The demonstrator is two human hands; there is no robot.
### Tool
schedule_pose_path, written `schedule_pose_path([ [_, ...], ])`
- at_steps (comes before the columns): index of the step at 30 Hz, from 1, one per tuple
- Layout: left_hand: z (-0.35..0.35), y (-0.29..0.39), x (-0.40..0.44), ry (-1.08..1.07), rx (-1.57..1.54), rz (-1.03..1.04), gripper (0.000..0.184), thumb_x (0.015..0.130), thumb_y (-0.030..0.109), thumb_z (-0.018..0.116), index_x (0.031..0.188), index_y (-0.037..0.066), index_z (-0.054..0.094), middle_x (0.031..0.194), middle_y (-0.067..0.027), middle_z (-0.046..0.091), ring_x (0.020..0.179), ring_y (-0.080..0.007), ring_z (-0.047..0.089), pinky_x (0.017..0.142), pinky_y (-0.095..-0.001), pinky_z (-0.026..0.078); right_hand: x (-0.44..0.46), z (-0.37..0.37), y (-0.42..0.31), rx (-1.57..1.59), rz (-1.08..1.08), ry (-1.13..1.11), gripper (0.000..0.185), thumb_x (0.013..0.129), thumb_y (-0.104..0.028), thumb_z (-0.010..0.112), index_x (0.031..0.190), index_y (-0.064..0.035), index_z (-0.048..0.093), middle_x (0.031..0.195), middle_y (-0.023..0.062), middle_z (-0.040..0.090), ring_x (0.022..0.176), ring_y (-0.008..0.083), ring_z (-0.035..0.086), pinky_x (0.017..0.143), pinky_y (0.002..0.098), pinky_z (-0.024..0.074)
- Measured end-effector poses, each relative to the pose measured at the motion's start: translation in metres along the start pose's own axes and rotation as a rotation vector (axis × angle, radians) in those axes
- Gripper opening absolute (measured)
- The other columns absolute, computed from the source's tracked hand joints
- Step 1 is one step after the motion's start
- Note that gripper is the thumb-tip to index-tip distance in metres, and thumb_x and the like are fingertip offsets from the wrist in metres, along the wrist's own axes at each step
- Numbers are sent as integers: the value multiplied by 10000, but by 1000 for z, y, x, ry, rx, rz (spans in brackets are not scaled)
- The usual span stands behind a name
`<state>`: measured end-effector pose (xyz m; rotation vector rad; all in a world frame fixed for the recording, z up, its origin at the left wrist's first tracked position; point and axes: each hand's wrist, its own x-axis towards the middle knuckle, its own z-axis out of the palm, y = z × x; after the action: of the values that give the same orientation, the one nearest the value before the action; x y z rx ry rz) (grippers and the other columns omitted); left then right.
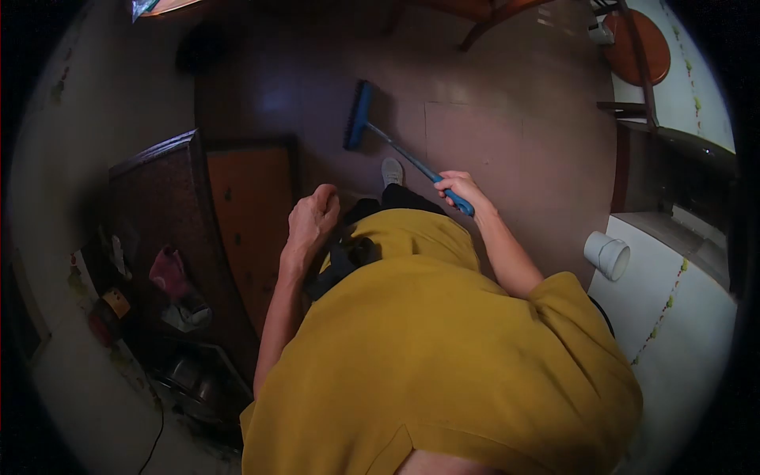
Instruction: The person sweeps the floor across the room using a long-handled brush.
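A blue floor scrub brush (pixel 400 150) with dark bristles reaches out ahead of me. Its wide head (pixel 359 115) is at the floor just left of my light-coloured shoe (pixel 392 171). My right hand (pixel 461 191) wraps round the blue grip near the handle's end. In front of my left hip, my left hand (pixel 313 215) is curled into a fist, apart from the brush, with nothing showing in it. A dark bundle (pixel 351 257) lies against my yellow shirt beside that wrist.
On the left stands a dark cabinet with an orange-brown door (pixel 252 222), with a pink cloth (pixel 171 273) on top. A white bucket (pixel 607 255) is on the right. A round reddish stool (pixel 636 47) and wooden chair legs (pixel 483 28) stand farther off on the tiled floor (pixel 507 158).
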<state>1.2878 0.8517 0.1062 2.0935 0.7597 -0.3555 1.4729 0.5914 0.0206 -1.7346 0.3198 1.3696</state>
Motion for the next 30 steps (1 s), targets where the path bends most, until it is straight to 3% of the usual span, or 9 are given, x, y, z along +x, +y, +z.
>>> schedule_pose_path([
  [8,-6,-40,-11,106,-6,-48,259,880,207,490,1062,41,569,889,-189,630,824,-334,614,722,-387,475,-24,-95,27,158,165,231,126,772,-138,619,721,-69,527,601,22,517,404,74,435,315,227,311],
  [11,-16,-45,-14,158,-30,-52,261,881,213,497,1068,45,569,902,-186,632,831,-334,616,731,-384,479,-17,-91,9,-329,91,291,101,747,-91,590,809,-16,563,682,83,578,459,140,521,363,297,391],
  [12,-19,-46,-15,168,-47,-68,262,882,215,502,1070,46,570,910,-186,633,839,-333,617,735,-382,481,-17,-83,5,-336,79,287,101,747,-91,590,809,-16,563,682,83,578,459,140,521,363,297,391],
  [14,-26,-46,-18,235,-59,-67,257,883,209,506,1073,48,570,914,-183,637,853,-332,619,741,-381,481,-21,-61,4,-729,63,456,167,741,-81,544,861,30,578,753,161,621,574,264,605,494,384,469],
  [15,-29,-47,-20,289,-68,-66,252,885,202,510,1075,49,571,918,-179,640,866,-330,622,746,-380,482,-37,-47,-4,-1049,-47,526,237,724,-80,514,918,40,578,838,223,629,787,371,628,692,445,481],
  [18,-36,-55,-20,430,-124,-45,224,870,212,497,1030,73,568,886,-185,637,864,-364,609,754,-420,485,-56,-26,-27,-1179,-4,457,300,710,-89,520,982,24,574,895,249,619,931,400,590,823,452,445],
  [25,-76,-56,-4,644,-185,5,190,853,149,531,1015,65,583,870,-174,642,817,-345,625,717,-403,502,-29,15,-79,-1152,-259,402,354,698,-109,550,1035,-7,586,888,244,624,895,381,607,794,441,459],
  [28,-100,-53,14,765,-185,59,179,844,131,543,999,54,591,871,-171,642,801,-336,629,704,-391,506,9,41,-112,-1105,-364,289,311,687,-130,571,970,-1,591,833,230,626,845,378,611,757,440,464],
  [30,-120,-52,32,821,-148,108,176,838,121,551,992,47,593,871,-167,642,784,-331,632,689,-379,512,49,58,-134,-1058,-428,188,334,665,-85,593,979,28,590,617,137,578,542,233,604,510,359,470],
])
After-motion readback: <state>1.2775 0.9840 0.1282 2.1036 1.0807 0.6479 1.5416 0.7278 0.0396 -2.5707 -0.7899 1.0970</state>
